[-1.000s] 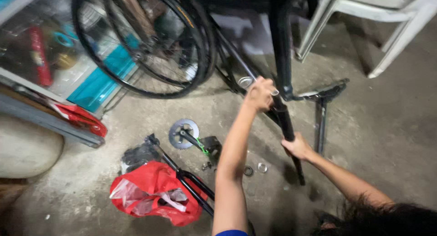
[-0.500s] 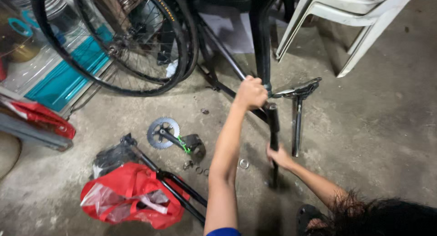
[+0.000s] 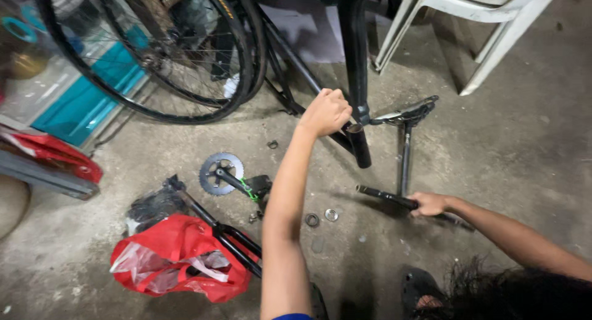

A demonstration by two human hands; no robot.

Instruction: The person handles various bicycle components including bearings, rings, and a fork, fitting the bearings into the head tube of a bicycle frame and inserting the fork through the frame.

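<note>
**Hands on bike frame and black tube**

Your left hand (image 3: 325, 112) is clenched on the black bike frame (image 3: 354, 61), at 12 o'clock. Your right hand (image 3: 428, 204) grasps a black tube (image 3: 385, 196) lying on the concrete floor (image 3: 524, 147), approx. 3 o'clock. Chainring w/ crank (image 3: 222, 174) lies at 9 o'clock.

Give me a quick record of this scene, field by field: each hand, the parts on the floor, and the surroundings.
left hand: fist closed on the black bike frame
right hand: gripping a black tube on the concrete floor
loose parts: chainring crank, two small rings
also on floor: red bag
behind: bicycle wheels, white plastic chair
</note>
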